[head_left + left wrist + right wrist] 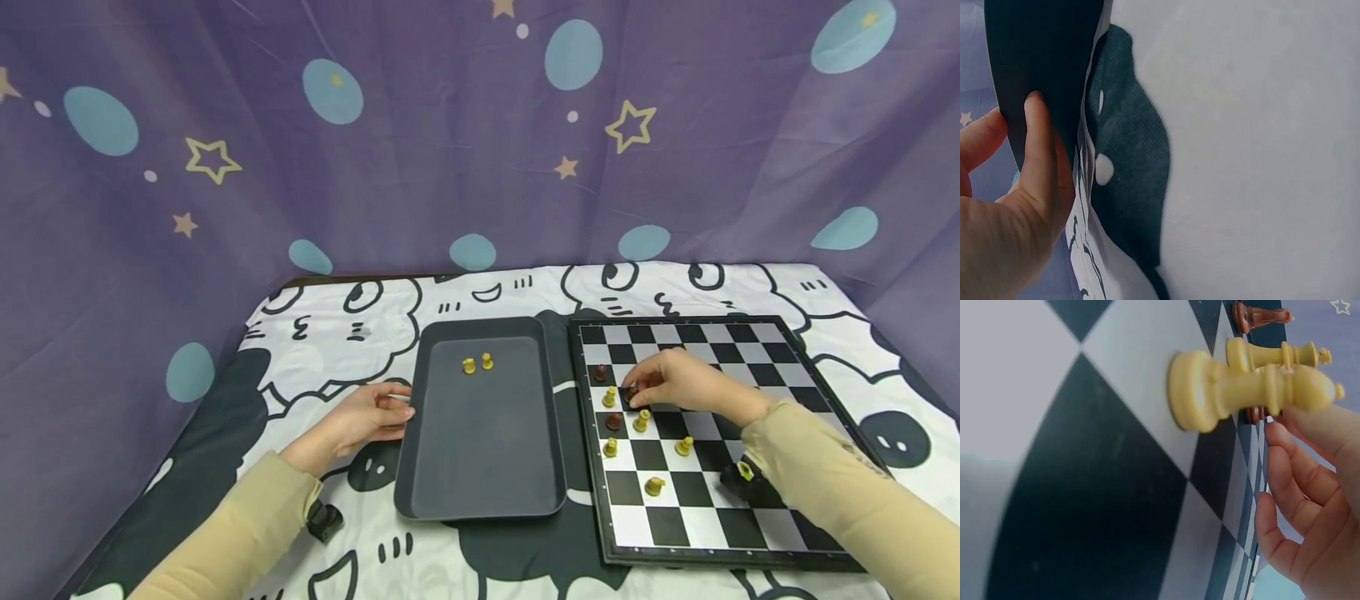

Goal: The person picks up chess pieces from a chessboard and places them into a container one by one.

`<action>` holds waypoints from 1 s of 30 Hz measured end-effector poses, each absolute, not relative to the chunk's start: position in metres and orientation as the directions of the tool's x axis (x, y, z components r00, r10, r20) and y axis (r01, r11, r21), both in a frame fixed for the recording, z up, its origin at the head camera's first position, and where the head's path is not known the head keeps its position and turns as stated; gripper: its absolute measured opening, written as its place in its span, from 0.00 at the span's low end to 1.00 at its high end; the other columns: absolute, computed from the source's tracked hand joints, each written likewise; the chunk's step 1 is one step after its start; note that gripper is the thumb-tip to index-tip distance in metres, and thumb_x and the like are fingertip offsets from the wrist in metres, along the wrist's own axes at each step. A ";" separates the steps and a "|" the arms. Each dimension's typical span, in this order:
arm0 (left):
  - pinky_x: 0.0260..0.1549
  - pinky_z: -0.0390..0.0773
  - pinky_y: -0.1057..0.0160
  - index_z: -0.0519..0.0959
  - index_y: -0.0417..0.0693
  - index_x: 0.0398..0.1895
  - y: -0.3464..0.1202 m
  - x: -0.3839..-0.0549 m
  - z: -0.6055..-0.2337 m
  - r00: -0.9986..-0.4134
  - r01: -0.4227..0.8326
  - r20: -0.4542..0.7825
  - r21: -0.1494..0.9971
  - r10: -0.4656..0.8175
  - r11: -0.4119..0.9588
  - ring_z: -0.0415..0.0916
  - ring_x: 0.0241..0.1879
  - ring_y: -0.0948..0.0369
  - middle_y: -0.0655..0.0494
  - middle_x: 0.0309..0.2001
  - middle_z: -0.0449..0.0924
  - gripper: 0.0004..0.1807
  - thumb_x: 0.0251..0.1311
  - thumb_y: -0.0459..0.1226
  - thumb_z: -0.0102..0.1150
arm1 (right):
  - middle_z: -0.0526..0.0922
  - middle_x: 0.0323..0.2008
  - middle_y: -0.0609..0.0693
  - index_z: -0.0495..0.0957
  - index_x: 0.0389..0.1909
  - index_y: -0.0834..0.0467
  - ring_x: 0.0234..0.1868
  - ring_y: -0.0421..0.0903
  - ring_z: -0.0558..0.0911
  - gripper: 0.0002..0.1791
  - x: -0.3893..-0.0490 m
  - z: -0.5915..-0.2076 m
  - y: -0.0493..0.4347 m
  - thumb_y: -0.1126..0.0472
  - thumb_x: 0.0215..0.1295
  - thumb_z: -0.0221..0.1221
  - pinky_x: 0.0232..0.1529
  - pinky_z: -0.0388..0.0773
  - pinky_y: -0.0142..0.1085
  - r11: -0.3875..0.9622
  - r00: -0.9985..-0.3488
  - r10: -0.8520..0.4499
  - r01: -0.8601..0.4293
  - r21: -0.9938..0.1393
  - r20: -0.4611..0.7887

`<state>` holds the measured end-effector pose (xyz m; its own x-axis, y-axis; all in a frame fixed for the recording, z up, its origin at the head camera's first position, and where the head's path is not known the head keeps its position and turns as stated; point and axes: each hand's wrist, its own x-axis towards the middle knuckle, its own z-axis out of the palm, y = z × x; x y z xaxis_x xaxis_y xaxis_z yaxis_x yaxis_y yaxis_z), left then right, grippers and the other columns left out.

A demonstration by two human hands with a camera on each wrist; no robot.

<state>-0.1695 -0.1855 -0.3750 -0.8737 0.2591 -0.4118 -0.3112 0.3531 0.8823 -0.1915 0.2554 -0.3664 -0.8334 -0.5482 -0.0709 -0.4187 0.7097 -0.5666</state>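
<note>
My left hand (367,419) grips the left edge of a dark grey baking tray (480,450). In the left wrist view the thumb lies at the rim and the fingers (1040,144) press on the outer wall. Over the left part of a chessboard (630,529), my right hand (678,383) pinches a dark brown chess piece (629,397), mostly hidden by the fingers. Close to that hand stand a yellow chess piece (642,420) and a brown one (613,421). The right wrist view has a yellow bishop (1241,390) in front of the hand.
Two small yellow chess pieces (477,363) stand in the tray's far part. Other yellow pieces, one of them (654,486) near the board's front, and another brown piece (600,372) stand on the board's left half. A patterned cloth (330,333) covers the table; a purple curtain (450,167) hangs behind.
</note>
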 end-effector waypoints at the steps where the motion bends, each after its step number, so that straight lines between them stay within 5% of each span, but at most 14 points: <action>1: 0.43 0.84 0.61 0.60 0.28 0.65 -0.186 -0.170 -0.375 -0.873 -0.310 -0.412 0.881 0.259 0.356 0.78 0.36 0.65 0.48 0.42 0.76 0.29 0.64 0.30 0.56 | 0.79 0.23 0.41 0.84 0.39 0.62 0.23 0.34 0.71 0.13 -0.192 -0.367 0.255 0.59 0.54 0.67 0.22 0.71 0.28 0.705 -0.830 -0.553 -0.425 -0.568 -0.066; 30: 0.45 0.84 0.60 0.60 0.29 0.65 -0.186 -0.170 -0.375 -0.875 -0.316 -0.418 0.876 0.244 0.366 0.78 0.37 0.63 0.46 0.44 0.75 0.28 0.64 0.30 0.55 | 0.85 0.29 0.47 0.87 0.33 0.60 0.27 0.34 0.77 0.10 -0.192 -0.372 0.252 0.59 0.51 0.69 0.26 0.76 0.28 0.692 -0.832 -0.555 -0.455 -0.561 -0.010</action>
